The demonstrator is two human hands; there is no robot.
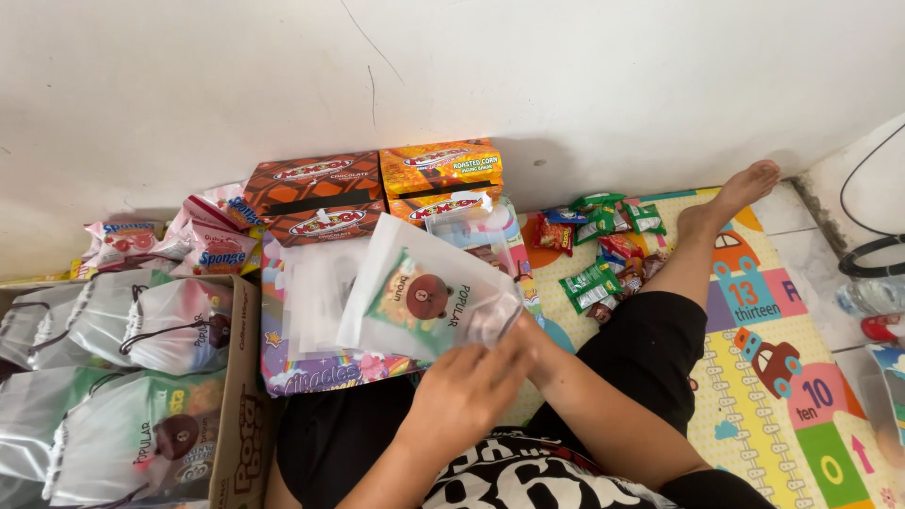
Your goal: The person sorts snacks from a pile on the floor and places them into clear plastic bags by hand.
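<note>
Goodie-bag packing, roughly mid-run by my read. Landmark: the cardboard box (240, 396) at lower left.

- Done: that cardboard box holds a heap of filled white drawstring bags (141, 330), cords drawn shut; several visible, exact count unclear since they overlap.
- In hand: one white bag with a bear print (424, 302), up and to the right of the box, over the person's lap; a green snack packet shows through it, so partly filled at least; mouth looks not yet drawn.
- Left hand (467, 391) sits at the bag's lower right corner, fingers curled over the edge; looks like it is grasping the bag; right hand (528, 344) is mostly hidden behind the left, at the same corner; cannot tell whether it grips or only touches.
- Stock left: a stack of flat empty bags (316, 292) just right of the box, under the held one; two brown snack cartons (316, 193) and an orange carton (441, 170) further up against the wall; red-and-white sponge-cake packets (189, 240) directly above the box; loose green and red sweets (603, 250) far right on the play mat (792, 377), beside the person's bare foot (740, 188).

Judgement: plenty of supplies and empties remain; more bags to go; final count not determinable.
</note>
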